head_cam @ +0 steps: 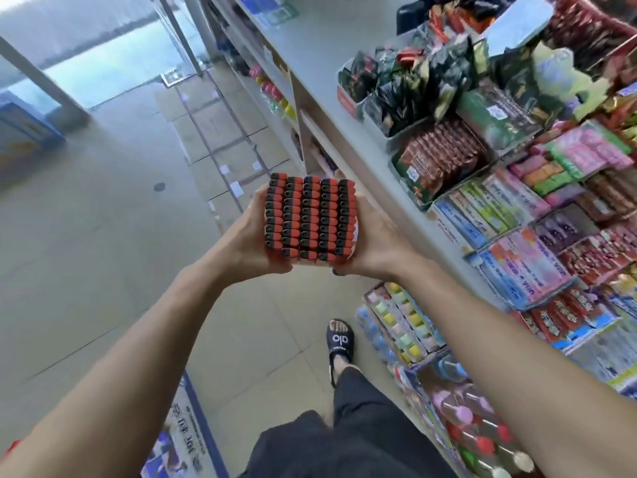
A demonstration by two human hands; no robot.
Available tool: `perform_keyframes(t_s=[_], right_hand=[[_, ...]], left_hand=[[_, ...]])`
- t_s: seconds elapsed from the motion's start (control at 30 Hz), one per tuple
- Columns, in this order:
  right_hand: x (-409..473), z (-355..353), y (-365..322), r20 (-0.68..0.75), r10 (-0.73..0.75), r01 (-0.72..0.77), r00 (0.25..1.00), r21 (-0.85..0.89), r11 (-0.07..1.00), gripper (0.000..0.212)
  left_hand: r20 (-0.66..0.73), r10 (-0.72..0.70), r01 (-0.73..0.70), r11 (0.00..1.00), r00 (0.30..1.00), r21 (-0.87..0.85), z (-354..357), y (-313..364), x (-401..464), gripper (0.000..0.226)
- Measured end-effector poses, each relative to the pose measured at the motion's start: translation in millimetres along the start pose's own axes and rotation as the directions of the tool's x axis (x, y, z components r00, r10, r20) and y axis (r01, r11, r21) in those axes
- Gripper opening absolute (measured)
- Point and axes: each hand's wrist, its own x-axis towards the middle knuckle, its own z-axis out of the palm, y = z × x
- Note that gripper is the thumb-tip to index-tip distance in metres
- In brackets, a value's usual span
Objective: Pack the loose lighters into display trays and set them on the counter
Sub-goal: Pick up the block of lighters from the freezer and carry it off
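A display tray packed full of red lighters (pixel 309 218) with black tops, in several tight rows, is held in the air in front of me. My left hand (pixel 250 236) grips its left side and my right hand (pixel 370 241) grips its right side, fingers curled underneath. The tray itself is mostly hidden by the lighters and my hands. It hangs over the floor, just left of the grey counter (pixel 331 81).
The counter's right side is crowded with snack and candy boxes (pixel 510 188). A bare strip of counter runs along its left edge. Cardboard boxes (pixel 227 139) lie on the floor ahead, and goods racks (pixel 406 326) stand by my foot.
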Motion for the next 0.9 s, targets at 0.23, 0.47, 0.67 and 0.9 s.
perform_keyframes(t_s=[0.23,0.47,0.67,0.9], right_hand=[[114.3,-5.5,-4.1,0.012,0.017,-0.017,1.0,-0.011,1.0,0.116],[227.4,-9.6,-22.0,-0.048,0.088,-0.086,0.995,0.041,0.995,0.124],[325.5,7.2,-37.1,-0.154,0.187,-0.172,0.97,0.103,0.98,0.12],[416.2,15.5,-46.9,-0.235,0.317,-0.274,0.919,0.198,0.941,0.128]], left_hand=[[0.031,0.012,-0.012,1.0,0.999,-0.001,-56.3,-43.6,90.7,0.109],[0.146,0.065,-0.063,0.998,0.987,-0.019,-128.5,-98.3,192.5,0.114],[0.249,0.153,-0.163,0.986,0.956,0.018,-193.7,-157.5,286.0,0.12],[0.398,0.232,-0.269,0.962,0.888,0.04,-251.5,-194.4,391.7,0.123]])
